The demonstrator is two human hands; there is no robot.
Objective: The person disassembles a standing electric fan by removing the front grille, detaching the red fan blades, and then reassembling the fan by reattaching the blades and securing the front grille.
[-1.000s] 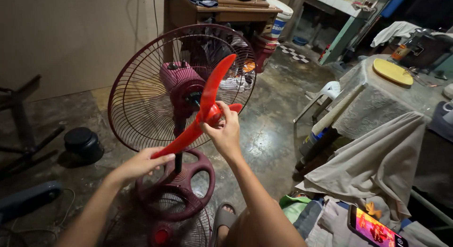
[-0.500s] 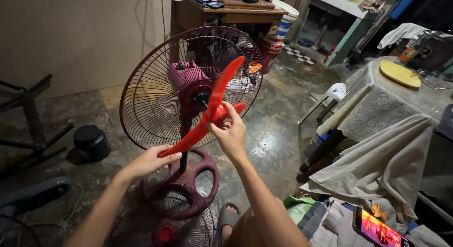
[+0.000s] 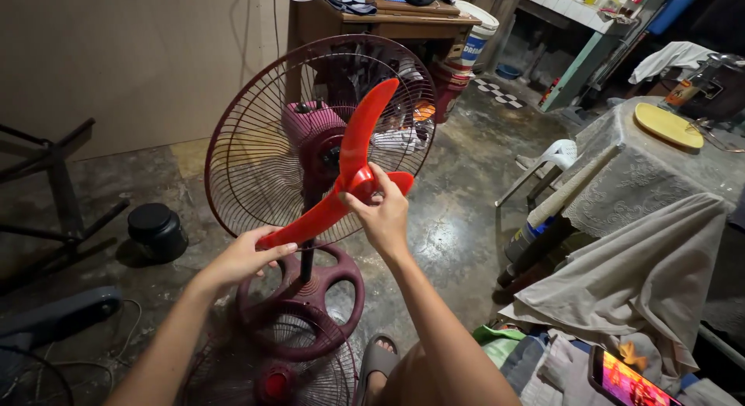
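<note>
A red three-bladed fan propeller point(image 3: 353, 173) is held in front of a maroon stand fan's rear grille point(image 3: 256, 142) and motor housing point(image 3: 314, 138). My right hand point(image 3: 382, 212) grips the propeller at its hub, fingers wrapped around the centre. My left hand point(image 3: 244, 257) holds the tip of the lower-left blade from beneath. The fan stands on a round maroon base point(image 3: 310, 297). A loose maroon front grille point(image 3: 268, 371) lies on the floor below the base.
A black round container point(image 3: 157, 230) sits on the concrete floor at left. A cloth-covered table point(image 3: 660, 173) with a yellow plate point(image 3: 667, 125) stands right. A lit phone point(image 3: 630, 379) lies at bottom right. A wooden desk point(image 3: 380, 22) is behind the fan.
Both hands and the propeller stay together at the fan's front; the view has shifted slightly, and the blade tip in my left hand sits a little lower.
</note>
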